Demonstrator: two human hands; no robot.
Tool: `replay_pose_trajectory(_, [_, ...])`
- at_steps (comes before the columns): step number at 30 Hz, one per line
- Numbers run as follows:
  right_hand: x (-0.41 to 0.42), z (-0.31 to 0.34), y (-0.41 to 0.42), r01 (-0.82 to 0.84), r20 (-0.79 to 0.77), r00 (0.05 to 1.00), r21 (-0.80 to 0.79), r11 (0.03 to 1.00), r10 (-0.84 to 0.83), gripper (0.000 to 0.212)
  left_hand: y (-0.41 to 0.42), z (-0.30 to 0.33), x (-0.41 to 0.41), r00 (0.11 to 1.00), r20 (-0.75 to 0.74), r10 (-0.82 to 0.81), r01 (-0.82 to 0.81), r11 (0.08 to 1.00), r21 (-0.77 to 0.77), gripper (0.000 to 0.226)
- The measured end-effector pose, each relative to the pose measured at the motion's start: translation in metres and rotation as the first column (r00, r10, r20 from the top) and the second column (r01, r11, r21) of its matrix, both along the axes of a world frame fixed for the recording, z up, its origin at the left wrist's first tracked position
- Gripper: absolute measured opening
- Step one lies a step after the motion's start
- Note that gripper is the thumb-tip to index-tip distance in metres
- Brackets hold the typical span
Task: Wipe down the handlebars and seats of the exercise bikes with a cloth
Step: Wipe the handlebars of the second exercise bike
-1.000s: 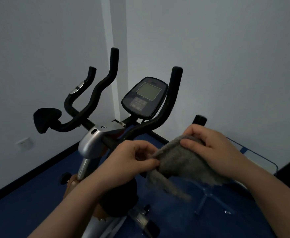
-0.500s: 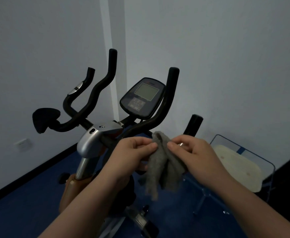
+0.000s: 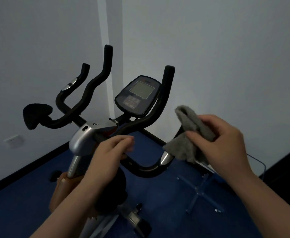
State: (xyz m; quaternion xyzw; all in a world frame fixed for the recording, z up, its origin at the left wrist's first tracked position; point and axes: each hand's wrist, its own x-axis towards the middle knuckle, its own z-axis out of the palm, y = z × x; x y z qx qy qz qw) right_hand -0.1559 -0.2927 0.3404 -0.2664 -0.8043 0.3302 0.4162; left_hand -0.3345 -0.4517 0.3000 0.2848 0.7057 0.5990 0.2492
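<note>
I've got the exercise bike (image 3: 92,140) square in front of me, and I'll place everything off its console (image 3: 138,96), the dark oval panel with the pale screen. Right hand (image 3: 221,143), below and right of the console, has its fingers and thumb curled round the grey cloth (image 3: 190,134), bunched up, one fold poking up above the knuckles and the loose end hanging down. The cloth is draped over the end of the outer right handlebar grip, covering it, so I can't tell how firmly it presses on the bar underneath. Left hand (image 3: 113,152), below the console and slightly left, hovers over the low loop of the handlebars (image 3: 147,121); its fingers are loosely curled with nothing in them, though it's blurred, so whether the palm touches the bar I can't tell. The tall right bar rises just beside the console, touching nothing. Left of the console, two more curved bars stand up, and beyond them a dark padded elbow rest (image 3: 36,115). Blue floor (image 3: 20,203) beneath, a wall socket (image 3: 14,140) far down-left of the console.
</note>
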Motion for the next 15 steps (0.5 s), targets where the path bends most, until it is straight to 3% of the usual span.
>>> replay_pose_trajectory(2, [-0.007,-0.003,0.005,0.014,0.095,0.995,0.276,0.961,-0.042,0.032,-0.004,-0.021,-0.004,0.929,-0.357,0.096,-0.114,0.993,-0.029,0.017])
replay_pose_trajectory(6, [-0.022,-0.045,0.009,-0.233,0.471,0.882,0.457,0.858,-0.011,0.032,-0.007,-0.044,-0.005,0.738,-0.669,0.088,-0.114,0.994,0.005,0.018])
replay_pose_trajectory(10, [-0.019,-0.050,0.016,-0.292,0.487,0.872,0.596,0.748,-0.047,0.054,-0.010,-0.056,-0.005,0.575,-0.816,0.063,-0.106,0.994,0.002,0.022])
replay_pose_trajectory(12, [-0.022,-0.047,0.027,-0.359,0.477,0.878,0.714,0.601,-0.042,0.044,-0.011,-0.058,-0.004,0.557,-0.824,0.101,-0.127,0.991,0.036,0.022])
replay_pose_trajectory(15, [-0.030,-0.060,0.044,-0.560,0.580,0.805,0.676,0.479,0.122,0.036,-0.011,-0.059,-0.003,0.555,-0.822,0.129,-0.145,0.988,0.057,0.022])
